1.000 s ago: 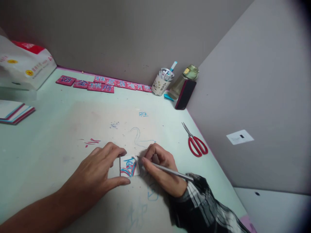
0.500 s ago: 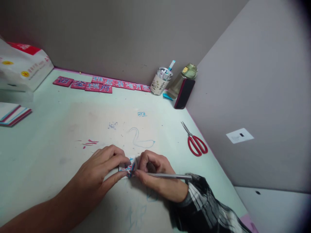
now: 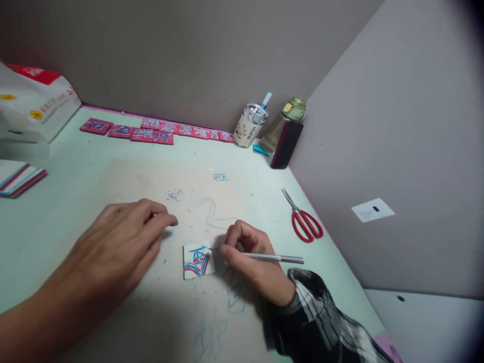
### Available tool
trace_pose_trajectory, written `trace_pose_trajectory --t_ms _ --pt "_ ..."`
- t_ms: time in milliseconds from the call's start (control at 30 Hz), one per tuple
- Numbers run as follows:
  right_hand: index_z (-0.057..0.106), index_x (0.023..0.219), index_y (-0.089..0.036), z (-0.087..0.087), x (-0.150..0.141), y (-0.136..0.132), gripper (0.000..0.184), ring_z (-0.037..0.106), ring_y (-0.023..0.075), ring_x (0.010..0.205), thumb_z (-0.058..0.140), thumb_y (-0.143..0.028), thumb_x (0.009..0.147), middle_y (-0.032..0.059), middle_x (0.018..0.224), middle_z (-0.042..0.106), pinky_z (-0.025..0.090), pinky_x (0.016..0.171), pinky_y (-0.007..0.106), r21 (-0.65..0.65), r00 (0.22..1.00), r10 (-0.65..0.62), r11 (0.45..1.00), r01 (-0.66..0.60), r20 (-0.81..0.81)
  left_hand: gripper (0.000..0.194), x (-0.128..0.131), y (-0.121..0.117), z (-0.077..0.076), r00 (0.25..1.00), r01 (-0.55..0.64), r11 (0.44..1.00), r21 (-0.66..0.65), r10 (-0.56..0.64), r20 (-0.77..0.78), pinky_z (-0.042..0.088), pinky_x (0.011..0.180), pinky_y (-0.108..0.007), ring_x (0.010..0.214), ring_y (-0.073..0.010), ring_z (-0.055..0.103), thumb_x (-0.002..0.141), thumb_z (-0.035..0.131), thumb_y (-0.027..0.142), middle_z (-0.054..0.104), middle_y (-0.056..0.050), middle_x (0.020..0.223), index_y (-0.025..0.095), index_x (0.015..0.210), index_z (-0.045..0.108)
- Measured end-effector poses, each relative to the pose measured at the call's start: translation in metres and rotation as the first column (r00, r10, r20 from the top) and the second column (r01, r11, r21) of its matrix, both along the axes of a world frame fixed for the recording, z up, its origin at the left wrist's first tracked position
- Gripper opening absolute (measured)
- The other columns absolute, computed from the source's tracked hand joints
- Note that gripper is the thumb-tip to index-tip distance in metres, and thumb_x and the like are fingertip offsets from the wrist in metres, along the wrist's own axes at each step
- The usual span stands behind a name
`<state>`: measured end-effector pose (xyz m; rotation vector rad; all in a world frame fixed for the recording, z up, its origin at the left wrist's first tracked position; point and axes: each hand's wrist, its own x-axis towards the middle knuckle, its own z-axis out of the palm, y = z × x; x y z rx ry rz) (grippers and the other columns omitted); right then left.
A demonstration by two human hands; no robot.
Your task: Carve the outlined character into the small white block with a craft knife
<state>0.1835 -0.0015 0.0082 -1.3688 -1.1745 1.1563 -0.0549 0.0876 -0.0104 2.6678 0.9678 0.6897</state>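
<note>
A small white square tile [image 3: 198,259] with a blue character and red and blue strokes lies flat on the pale green table [image 3: 75,166]. My right hand [image 3: 252,259] rests just right of the tile, fingers closed round a thin silver craft knife [image 3: 274,258] whose tip is hidden by the fingers. My left hand [image 3: 121,242] lies palm down to the left of the tile, apart from it, fingers stretched out and loosely together, holding nothing.
Red scissors [image 3: 304,220] lie at the right edge. A row of pink lettered tiles [image 3: 151,131] runs along the back wall beside a pen cup [image 3: 249,127], a bottle [image 3: 282,126] and a dark phone [image 3: 286,145]. Stacked sheets [image 3: 18,177] and a white bag [image 3: 34,106] sit far left.
My left hand let go of the tile and slid left and back. The tile, tilted up half a second ago, lies flat again. My right hand stays beside it with the knife.
</note>
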Motion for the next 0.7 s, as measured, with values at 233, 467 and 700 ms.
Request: trace_pose_trajectory --t_ms 233,467,700 --pt "0.051 0.068 -0.022 0.000 0.000 0.002 0.026 0.041 0.0125 0.061 0.072 -0.028 0.082 -0.0040 0.064 0.051 0.034 0.057 0.029 0.005 0.999 -0.047 0.999 0.047 0.017 0.027 0.021 -0.028 -0.021 0.988 0.152 0.987 -0.060 -0.152 0.007 0.045 0.082 -0.040 0.092 -0.0268 0.063 0.094 0.060 0.027 0.067 -0.006 0.109 0.025 0.122 0.061" --pt "0.050 0.069 -0.022 0.000 -0.001 0.000 0.025 0.043 0.0130 0.063 0.070 -0.028 0.084 -0.0034 0.067 0.051 0.036 0.058 0.029 -0.010 0.999 -0.036 0.999 0.036 0.033 0.049 0.015 -0.017 -0.021 0.994 0.107 0.993 -0.053 -0.106 0.020 0.038 0.100 -0.048 0.118 -0.0313 0.059 0.096 0.054 0.027 0.063 -0.009 0.133 0.026 0.145 0.045" --pt "0.050 0.074 -0.023 -0.011 -0.005 -0.002 0.022 0.042 0.0138 0.064 0.067 -0.027 0.087 -0.0031 0.069 0.052 0.034 0.058 0.030 0.002 0.996 0.023 1.000 -0.024 0.081 0.038 0.019 -0.024 -0.025 0.998 0.069 0.985 -0.155 -0.068 0.011 0.042 0.092 -0.046 0.106 -0.0307 0.059 0.090 0.067 0.031 0.063 -0.007 0.113 0.024 0.125 0.054"
